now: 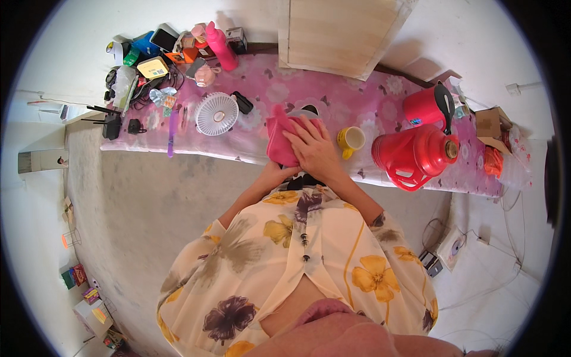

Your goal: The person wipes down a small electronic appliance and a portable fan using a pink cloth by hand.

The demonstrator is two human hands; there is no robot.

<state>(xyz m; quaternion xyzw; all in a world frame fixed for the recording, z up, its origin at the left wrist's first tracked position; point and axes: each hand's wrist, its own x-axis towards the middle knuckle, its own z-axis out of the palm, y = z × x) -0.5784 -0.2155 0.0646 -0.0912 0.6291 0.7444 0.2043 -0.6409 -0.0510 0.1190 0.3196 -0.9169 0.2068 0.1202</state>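
My right hand (pixel 314 149) lies spread on a folded pink cloth (pixel 283 138), pressing it against a rounded object with a grey and black rim (pixel 309 110), mostly hidden under the cloth. From below, my left hand (pixel 279 172) supports the same object at the table's front edge; its fingers are largely hidden. A yellow mug (pixel 351 139) stands just right of my right hand. Farther right are a red thermos flask (pixel 415 151) with a cork stopper and a red jug (pixel 424 106) with a black lid and handle. To the left lies a white round fan (pixel 217 114).
A pink flowered tablecloth (pixel 357 102) covers the long table. A pink bottle (pixel 221 47), a router (pixel 111 126), cables and small boxes crowd its left end. A wooden board (pixel 337 35) leans at the back. An open cardboard box (pixel 493 127) stands at the right end.
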